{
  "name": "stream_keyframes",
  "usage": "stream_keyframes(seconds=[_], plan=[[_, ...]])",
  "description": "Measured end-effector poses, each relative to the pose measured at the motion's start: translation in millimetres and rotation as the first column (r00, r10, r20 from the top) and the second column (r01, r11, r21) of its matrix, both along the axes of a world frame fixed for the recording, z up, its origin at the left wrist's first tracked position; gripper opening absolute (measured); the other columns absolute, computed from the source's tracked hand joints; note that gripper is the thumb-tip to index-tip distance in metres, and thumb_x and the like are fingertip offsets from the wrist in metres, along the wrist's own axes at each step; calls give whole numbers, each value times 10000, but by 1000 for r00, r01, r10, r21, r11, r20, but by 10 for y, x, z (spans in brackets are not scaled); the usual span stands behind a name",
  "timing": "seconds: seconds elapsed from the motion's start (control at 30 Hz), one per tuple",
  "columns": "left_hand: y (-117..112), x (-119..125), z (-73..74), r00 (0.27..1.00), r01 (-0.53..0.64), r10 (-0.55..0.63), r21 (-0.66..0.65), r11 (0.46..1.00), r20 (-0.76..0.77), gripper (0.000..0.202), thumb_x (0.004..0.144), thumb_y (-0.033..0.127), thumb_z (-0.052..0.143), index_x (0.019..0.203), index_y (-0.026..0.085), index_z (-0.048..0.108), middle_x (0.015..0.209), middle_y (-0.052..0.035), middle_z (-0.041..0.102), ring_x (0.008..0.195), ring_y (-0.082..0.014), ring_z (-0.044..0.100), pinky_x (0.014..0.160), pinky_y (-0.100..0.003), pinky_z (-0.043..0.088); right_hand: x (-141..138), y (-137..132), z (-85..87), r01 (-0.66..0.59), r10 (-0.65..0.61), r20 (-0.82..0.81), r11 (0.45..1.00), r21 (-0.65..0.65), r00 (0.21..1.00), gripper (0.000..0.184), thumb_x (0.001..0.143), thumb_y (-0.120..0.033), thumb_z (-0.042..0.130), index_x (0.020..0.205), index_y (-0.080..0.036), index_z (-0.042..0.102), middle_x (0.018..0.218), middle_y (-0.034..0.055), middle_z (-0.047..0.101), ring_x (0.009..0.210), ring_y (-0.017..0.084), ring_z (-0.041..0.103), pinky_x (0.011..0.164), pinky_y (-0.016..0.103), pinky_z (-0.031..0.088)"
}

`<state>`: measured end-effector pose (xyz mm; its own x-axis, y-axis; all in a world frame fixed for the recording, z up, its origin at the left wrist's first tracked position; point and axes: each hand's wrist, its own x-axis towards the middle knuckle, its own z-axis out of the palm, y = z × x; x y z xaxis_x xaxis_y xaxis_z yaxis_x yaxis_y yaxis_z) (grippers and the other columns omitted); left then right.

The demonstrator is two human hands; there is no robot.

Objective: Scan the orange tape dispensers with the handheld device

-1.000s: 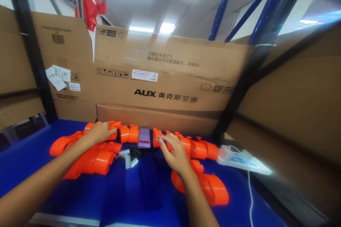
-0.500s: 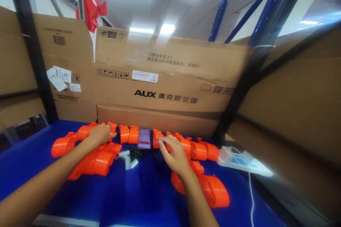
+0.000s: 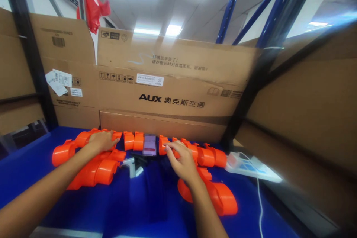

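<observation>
Several orange plastic ring-like pieces with small tabs lie in two groups on the blue table surface. My left hand (image 3: 102,141) lies over the left group, thumb apart from the fingers, touching the orange pieces (image 3: 84,138) at the back; its fingertips are partly hidden. My right hand (image 3: 182,158) reaches over the right group with its index finger stretched and thumb apart. Its fingertips are at a small orange piece (image 3: 162,145); whether they press on it I cannot tell. A phone (image 3: 150,145) with a lit screen stands between the groups.
Grey and black stand-like parts (image 3: 133,167) lie before the phone. A white power strip (image 3: 253,169) with a cable sits at the right. Cardboard panels (image 3: 173,81) wall the back and sides, between dark rack posts (image 3: 242,109). The blue table surface (image 3: 134,208) extends toward me.
The whole view has shifted slightly. My left hand has moved a little to the left over the orange pieces; my right hand stays almost in place.
</observation>
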<state>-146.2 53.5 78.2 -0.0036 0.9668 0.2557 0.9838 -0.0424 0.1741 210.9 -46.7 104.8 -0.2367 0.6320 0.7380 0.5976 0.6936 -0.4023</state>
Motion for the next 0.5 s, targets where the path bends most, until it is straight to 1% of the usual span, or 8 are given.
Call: stream_keyframes(seconds=[0.07, 0.13, 0.2, 0.27, 0.3, 0.37, 0.43, 0.5], plan=[[-82, 58, 80, 996, -40, 41, 23, 999, -76, 596, 832, 610, 520, 1241, 193, 638, 1234, -260, 605, 1016, -442, 631, 823, -523, 465, 1, 0, -2, 4, -4, 0, 1000, 4, 1000, 195, 971, -293, 520, 958, -234, 706, 867, 51, 716, 818, 216, 653, 815, 376, 494], [-207, 197, 185, 995, -36, 44, 81, 996, -88, 608, 849, 623, 491, 1235, 176, 635, 1276, -258, 553, 988, -423, 632, 803, -512, 469, -9, 2, -9, 10, -10, 2, 1000, 8, 1000, 189, 970, -291, 523, 959, -237, 703, 868, 47, 716, 817, 213, 651, 833, 380, 490], [-361, 421, 274, 998, 61, -60, 162, 985, -6, 568, 869, 617, 474, 1208, 194, 643, 1240, -207, 564, 965, -367, 636, 803, -467, 470, -26, 9, -22, 28, -28, -2, 999, 16, 1000, 183, 967, -293, 525, 960, -240, 700, 867, 42, 719, 817, 210, 651, 836, 374, 492], [-513, 703, 307, 951, 200, -247, 241, 950, 185, 480, 882, 590, 493, 1173, 244, 657, 1130, -119, 612, 927, -280, 632, 817, -395, 466, -32, 25, -26, 83, -82, -28, 996, 33, 996, 188, 965, -306, 519, 966, -242, 696, 881, 43, 728, 820, 212, 655, 822, 366, 499], [-577, 851, 295, 886, 267, -350, 283, 921, 305, 431, 897, 567, 491, 1135, 255, 669, 1030, -80, 635, 886, -241, 625, 808, -359, 466, -19, 35, -18, 131, -129, -48, 990, 42, 990, 197, 963, -317, 514, 976, -241, 694, 896, 48, 732, 827, 216, 658, 809, 363, 503], [-667, 1122, 223, 698, 342, -484, 348, 873, 528, 374, 911, 530, 492, 1027, 236, 693, 850, -35, 639, 730, -191, 591, 700, -309, 460, 59, 58, 25, 265, -261, -77, 963, 47, 962, 222, 958, -344, 505, 1021, -235, 687, 921, 58, 736, 834, 227, 664, 764, 354, 508], [-696, 1316, 115, 516, 412, -527, 344, 844, 675, 325, 891, 499, 544, 974, 226, 699, 735, -8, 622, 608, -162, 541, 587, -276, 418, 225, 80, 108, 411, -410, -45, 911, 29, 911, 262, 944, -368, 509, 1097, -229, 670, 923, 61, 734, 818, 233, 664, 710, 341, 498], [-668, 1411, 7, 387, 456, -537, 351, 818, 750, 284, 873, 461, 581, 955, 217, 699, 739, -10, 639, 622, -161, 555, 579, -265, 412, 468, 99, 212, 531, -529, 86, 847, 2, 844, 312, 923, -384, 529, 1171, -233, 644, 917, 61, 728, 792, 235, 659, 661, 326, 469]])
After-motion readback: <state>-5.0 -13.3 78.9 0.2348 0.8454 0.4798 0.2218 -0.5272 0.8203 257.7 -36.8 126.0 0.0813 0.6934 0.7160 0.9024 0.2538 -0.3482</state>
